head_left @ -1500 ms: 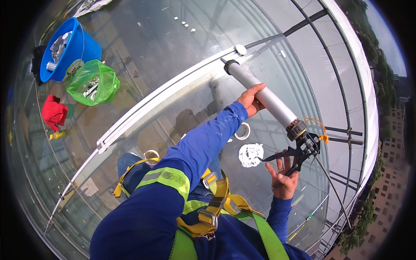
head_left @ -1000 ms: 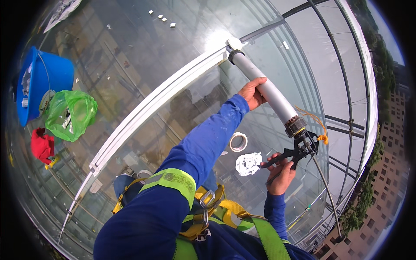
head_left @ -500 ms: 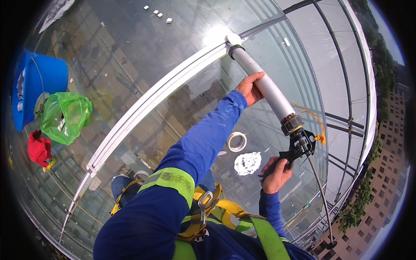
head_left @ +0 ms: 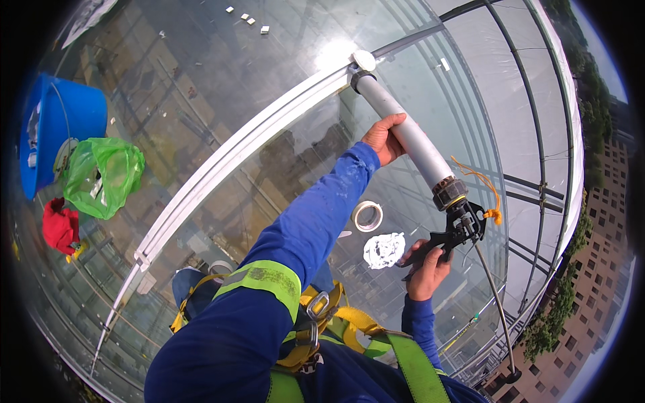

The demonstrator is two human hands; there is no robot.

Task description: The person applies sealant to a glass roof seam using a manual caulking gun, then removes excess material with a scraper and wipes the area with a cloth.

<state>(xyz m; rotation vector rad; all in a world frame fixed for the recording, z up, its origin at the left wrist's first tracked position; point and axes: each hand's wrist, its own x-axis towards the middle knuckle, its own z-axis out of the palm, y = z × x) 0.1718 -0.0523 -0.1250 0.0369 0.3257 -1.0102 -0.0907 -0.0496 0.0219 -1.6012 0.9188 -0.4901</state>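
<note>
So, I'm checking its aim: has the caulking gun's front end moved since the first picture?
Yes: the caulking gun's front end has moved rightward, closer to the round white disc.

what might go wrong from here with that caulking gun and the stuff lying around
1. The left hand grips a smooth-looking barrel; if it slipped, the front end of the caulking gun might knock the white disc beside it.
2. The right hand, on the handle, appears close to the messy white patch; if that is wet, it might smear onto fingers or sleeve.
3. The tape roll looks loose on the glass, so it may get bumped away.
</note>
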